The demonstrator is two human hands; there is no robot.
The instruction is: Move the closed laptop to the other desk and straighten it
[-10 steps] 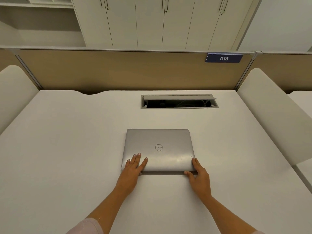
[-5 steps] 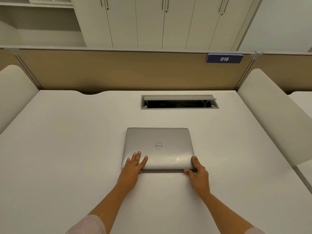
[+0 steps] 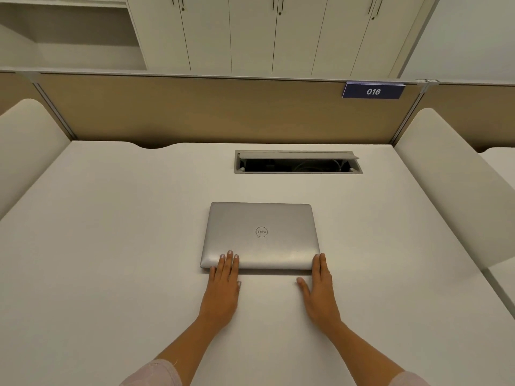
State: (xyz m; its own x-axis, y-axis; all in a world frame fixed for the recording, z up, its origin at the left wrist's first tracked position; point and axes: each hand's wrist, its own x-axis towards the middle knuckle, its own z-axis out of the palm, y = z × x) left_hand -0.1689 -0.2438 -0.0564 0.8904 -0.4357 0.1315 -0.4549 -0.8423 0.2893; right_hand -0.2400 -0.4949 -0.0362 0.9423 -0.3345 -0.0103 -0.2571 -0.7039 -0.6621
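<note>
A closed silver laptop (image 3: 260,235) lies flat and square on the white desk (image 3: 111,246), a little in front of the cable hatch. My left hand (image 3: 223,285) rests flat on the desk with its fingertips on the laptop's near left edge. My right hand (image 3: 319,288) lies flat too, its fingertips touching the near right corner. Neither hand grips the laptop; the fingers are stretched out.
An open cable hatch (image 3: 298,162) sits behind the laptop. A tan partition (image 3: 195,112) with a blue "016" sign (image 3: 373,91) closes the back. White side dividers (image 3: 451,185) flank the desk; another desk (image 3: 501,165) lies to the right.
Both hands have drawn back toward me and flattened onto the desk; only the fingertips still touch the laptop's near edge. The laptop has stayed in place.
</note>
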